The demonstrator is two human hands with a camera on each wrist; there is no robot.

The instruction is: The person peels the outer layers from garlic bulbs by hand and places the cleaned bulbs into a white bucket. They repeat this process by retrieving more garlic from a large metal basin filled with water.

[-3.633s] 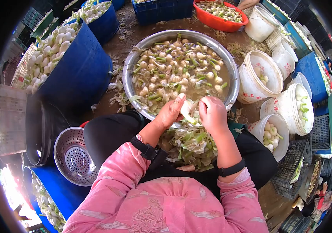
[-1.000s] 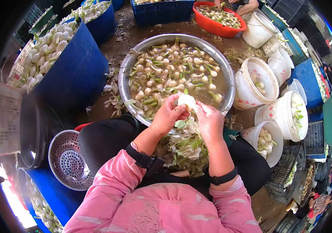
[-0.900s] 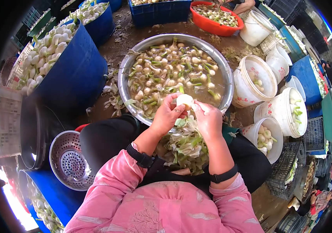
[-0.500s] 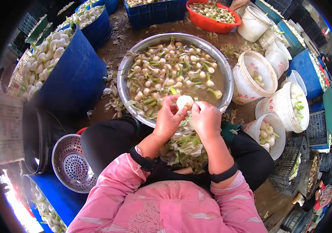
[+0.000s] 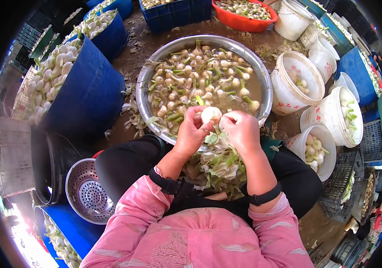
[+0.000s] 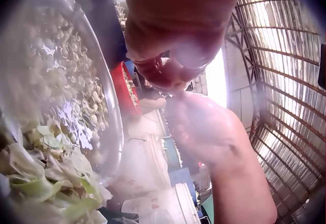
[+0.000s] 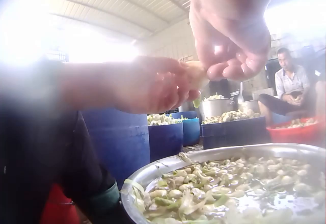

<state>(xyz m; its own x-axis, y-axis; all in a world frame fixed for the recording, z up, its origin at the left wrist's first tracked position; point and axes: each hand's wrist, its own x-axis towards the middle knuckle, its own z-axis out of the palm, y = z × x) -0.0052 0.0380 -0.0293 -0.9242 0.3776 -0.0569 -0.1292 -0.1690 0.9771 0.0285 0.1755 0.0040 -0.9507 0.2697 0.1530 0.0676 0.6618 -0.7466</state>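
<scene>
The white bulb [image 5: 212,115], pinched by the left hand [image 5: 191,131] near the basin [image 5: 142,89], has tipped its green stem [image 5: 200,100] leftward, presumably presenting fresh surface to the curled right hand [image 5: 242,130], whose hold is unclear.

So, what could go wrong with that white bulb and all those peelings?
The round white bulb, gripped by the left hand's fingers, might slip and drop, perhaps into the murky water of the metal basin. And the loose peelings, heaped between the person's knees, could spill if a knee shifts.
</scene>
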